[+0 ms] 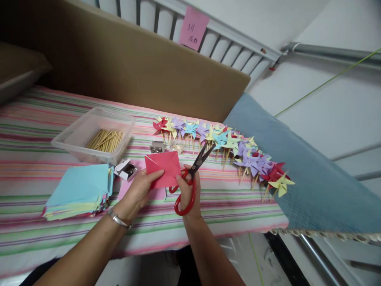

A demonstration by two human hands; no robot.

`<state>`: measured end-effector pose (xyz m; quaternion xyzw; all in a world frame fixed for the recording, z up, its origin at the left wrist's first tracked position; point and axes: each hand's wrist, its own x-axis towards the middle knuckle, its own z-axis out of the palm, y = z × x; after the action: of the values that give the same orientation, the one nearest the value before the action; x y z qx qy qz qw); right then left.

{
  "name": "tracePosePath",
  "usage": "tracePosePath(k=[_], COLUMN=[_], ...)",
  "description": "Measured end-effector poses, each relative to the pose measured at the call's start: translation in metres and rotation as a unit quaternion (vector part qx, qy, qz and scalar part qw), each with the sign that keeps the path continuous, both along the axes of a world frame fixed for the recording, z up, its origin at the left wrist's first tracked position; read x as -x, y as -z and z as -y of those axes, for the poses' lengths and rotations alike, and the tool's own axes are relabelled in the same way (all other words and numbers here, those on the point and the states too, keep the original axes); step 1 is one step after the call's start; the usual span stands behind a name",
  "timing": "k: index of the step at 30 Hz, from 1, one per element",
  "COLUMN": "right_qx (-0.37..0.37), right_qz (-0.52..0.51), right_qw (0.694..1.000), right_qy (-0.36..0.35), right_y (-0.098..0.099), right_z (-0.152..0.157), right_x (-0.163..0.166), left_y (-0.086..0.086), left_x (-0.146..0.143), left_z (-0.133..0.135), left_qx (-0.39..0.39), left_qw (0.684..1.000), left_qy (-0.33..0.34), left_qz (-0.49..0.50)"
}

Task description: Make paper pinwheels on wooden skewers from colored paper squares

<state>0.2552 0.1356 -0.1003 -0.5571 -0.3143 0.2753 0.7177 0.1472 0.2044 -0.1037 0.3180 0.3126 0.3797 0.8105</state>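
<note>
My left hand (139, 190) pinches a red square of paper (164, 167) by its lower left corner, holding it above the striped tablecloth (35, 159). My right hand (188, 195) grips red-handled scissors (190, 178), fingers through the loops. The black blades point up and to the right, slightly apart, just beside the paper's right edge. A metal bracelet sits on my left wrist.
A stack of coloured paper squares (80, 190) lies at the left. A clear plastic tub (93, 135) holds wooden sticks. Several finished paper pinwheels (226, 145) line the table's far right side. A small open box (127, 169) of pins sits nearby, with a cardboard panel (133, 63) behind.
</note>
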Motion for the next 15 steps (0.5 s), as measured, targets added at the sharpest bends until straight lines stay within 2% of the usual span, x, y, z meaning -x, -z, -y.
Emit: tracePosePath(k=[3,9,12,15], right_qx=[0.026,0.125,0.163,0.193], right_qz=[0.010,0.091,0.149,0.175], right_qw=[0.998,0.975,0.949,0.917], right_qy=[-0.048,-0.162,-0.226,-0.301], right_y=[0.000,0.004,0.000,-0.008], right_z=[0.002,0.006,0.011,0.016], right_x=[0.003,0.005,0.007,0.007], left_y=[-0.004,-0.037,-0.043,-0.039], left_x=[0.010,0.047,0.063,0.075], left_z=[-0.012,-0.038,-0.048,-0.056], left_qx=[-0.032,-0.094,-0.108,-0.111], left_qw=[0.998,0.978,0.970,0.974], left_qy=[-0.041,-0.121,-0.116,-0.073], left_qz=[-0.036,-0.139,-0.182,-0.184])
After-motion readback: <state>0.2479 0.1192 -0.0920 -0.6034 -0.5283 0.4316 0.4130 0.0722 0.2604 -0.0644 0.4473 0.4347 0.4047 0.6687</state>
